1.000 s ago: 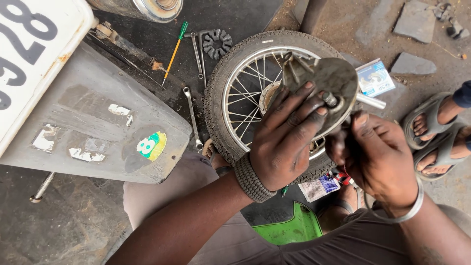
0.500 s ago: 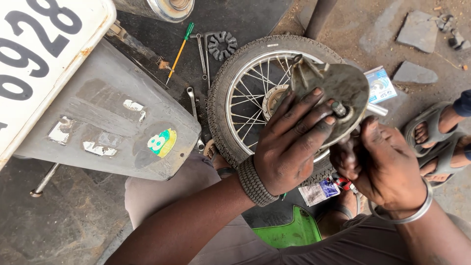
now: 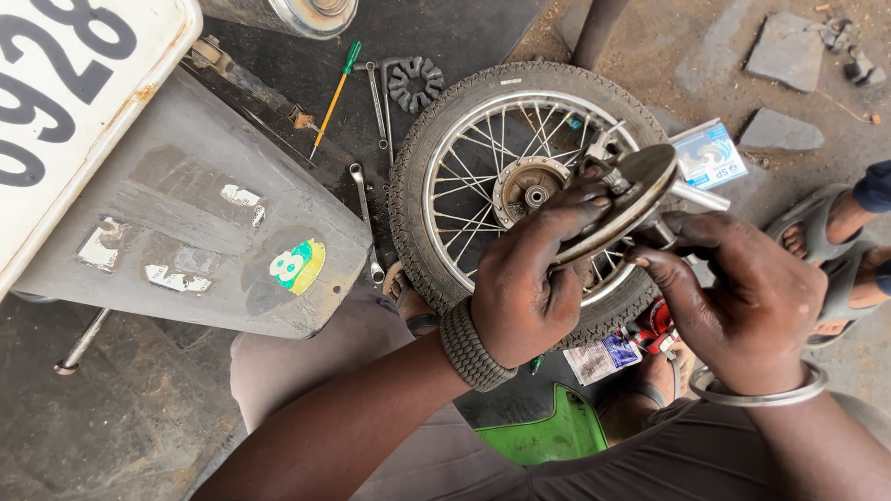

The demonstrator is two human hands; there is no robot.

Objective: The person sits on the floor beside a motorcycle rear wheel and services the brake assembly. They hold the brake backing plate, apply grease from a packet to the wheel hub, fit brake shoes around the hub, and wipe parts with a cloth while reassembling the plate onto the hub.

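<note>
I am looking down from the head camera at my two bare hands working over a spoked wheel (image 3: 520,190) that is lying flat on the dark, oily floor (image 3: 111,427). My left hand (image 3: 529,278), with a woven band at the wrist, is gripping a round metal plate (image 3: 617,199); its grip is clamped on the plate's lower edge, fingers curling over the near face. The plate is tilting, its flat face slanting up and to the right, and a short metal rod (image 3: 698,196) is sticking out of it toward the right. My right hand (image 3: 742,297), wearing a metal bangle, is sitting just right of the plate with its fingers curling in toward the plate's back; I cannot tell whether that grip is closing on anything. The plate is hovering above the wheel's right side, with the wheel's hub (image 3: 531,190) just left of it, so the left hand is the nearer one to the hub. Spanners (image 3: 367,223), a black toothed part (image 3: 415,83) and a green-handled screwdriver (image 3: 334,93) are lying on the floor left of the wheel. A grey mudguard (image 3: 176,213) is filling the left side. Someone else's sandalled feet (image 3: 835,241) are showing at the right edge.
</note>
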